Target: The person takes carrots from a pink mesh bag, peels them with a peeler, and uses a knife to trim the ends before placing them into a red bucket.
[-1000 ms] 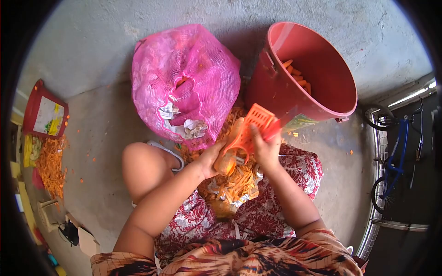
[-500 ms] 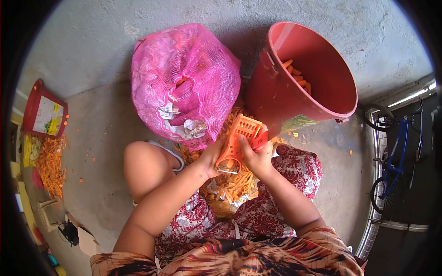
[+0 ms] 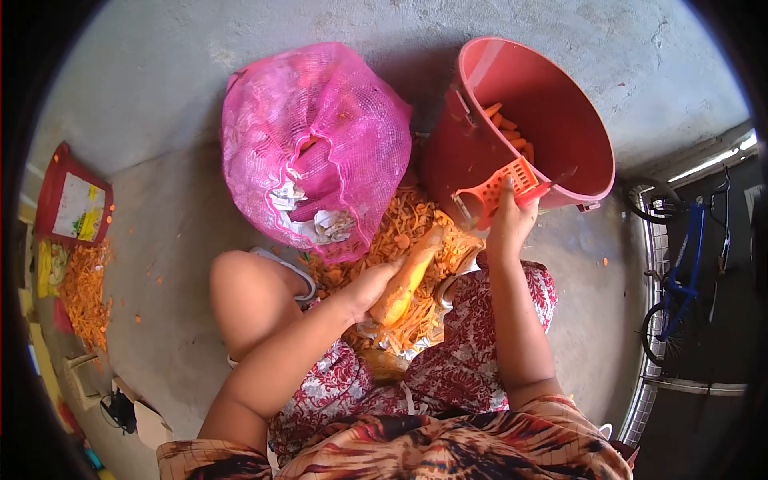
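My left hand (image 3: 374,288) is closed around the thick end of a large carrot (image 3: 412,276), which points up and to the right over a heap of orange peelings (image 3: 396,232). In my right hand (image 3: 512,228) is an orange plastic peeler (image 3: 494,188) with a slotted, perforated handle, raised apart from the carrot in front of the red bucket (image 3: 456,172). A red piece (image 3: 534,194) with a thin tip also shows in that hand; its kind is hard to make out. Inside the bucket lie several peeled carrots (image 3: 504,126).
A pink mesh sack (image 3: 320,136) with crumpled paper at its mouth stands against the wall, left of the bucket. Another red bucket (image 3: 74,196) and more orange peelings (image 3: 86,292) are at far left. A blue bicycle (image 3: 684,272) stands at right.
My right hand has moved up and right with the peeler, away from the carrot. The carrot, earlier mostly behind the peeler, now shows in my left hand.
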